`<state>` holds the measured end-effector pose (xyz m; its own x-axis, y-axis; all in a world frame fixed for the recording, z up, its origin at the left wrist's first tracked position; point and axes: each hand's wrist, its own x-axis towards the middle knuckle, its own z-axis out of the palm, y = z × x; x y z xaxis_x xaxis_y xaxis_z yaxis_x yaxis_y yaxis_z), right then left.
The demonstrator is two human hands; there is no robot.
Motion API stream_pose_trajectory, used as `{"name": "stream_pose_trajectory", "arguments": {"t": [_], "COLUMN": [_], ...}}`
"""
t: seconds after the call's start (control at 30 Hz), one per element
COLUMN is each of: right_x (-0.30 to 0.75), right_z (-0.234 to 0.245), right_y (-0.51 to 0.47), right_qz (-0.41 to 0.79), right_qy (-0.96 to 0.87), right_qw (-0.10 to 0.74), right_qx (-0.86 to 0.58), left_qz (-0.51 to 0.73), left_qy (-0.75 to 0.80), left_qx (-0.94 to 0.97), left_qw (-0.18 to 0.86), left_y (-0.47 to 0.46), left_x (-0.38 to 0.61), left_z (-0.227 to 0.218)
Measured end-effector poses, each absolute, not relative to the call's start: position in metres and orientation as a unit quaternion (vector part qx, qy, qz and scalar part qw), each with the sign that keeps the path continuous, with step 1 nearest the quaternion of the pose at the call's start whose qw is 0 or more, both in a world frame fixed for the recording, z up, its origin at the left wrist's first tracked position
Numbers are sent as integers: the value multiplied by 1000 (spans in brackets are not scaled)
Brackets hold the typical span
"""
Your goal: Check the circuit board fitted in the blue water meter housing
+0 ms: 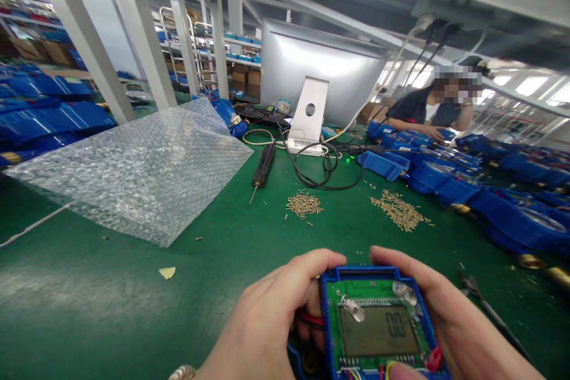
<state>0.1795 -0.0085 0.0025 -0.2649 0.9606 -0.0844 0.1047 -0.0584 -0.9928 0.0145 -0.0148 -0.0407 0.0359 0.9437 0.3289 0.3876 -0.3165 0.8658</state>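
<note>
Between my two hands is a blue meter housing (328,314) with a green circuit board and a grey display (378,335) that shows digits. My left hand (271,314) grips its left side, thumb at the top corner. My right hand (458,314) wraps round the right side, and a thumb tip presses near the coloured wires at the bottom edge. A clear LED (354,310) stands out over the display's upper left. Red and black wires (310,319) run beneath the housing by my left fingers. Whatever lies under the housing is mostly hidden.
Two heaps of small brass screws (304,204) lie ahead, beside a black electric screwdriver (265,166). Bubble wrap (146,172) covers the left. A monitor (320,65) stands behind coiled cables. Blue meters (521,214) line the right, with pliers (474,288) nearer. A person (430,107) sits beyond.
</note>
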Motion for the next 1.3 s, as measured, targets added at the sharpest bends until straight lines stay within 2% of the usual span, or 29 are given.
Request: {"name": "stream_pose_trajectory", "arguments": {"t": [0.33,0.7,0.9,1.3], "right_x": [178,181,184,180], "right_z": [2,11,9,14], "right_y": [-5,-2,-4,-3], "right_qz": [564,574,562,552], "right_qy": [-567,-575,-587,-590], "right_qw": [389,337,345,342], "right_qx": [-457,-476,-469,-480], "left_qz": [444,455,479,488], "left_qy": [508,516,514,526], "left_qx": [701,677,672,637], "left_qw": [231,261,235,283], "left_y": [-14,-15,-14,-8], "left_x": [12,11,16,15], "left_z": [-41,-38,-37,-29]}}
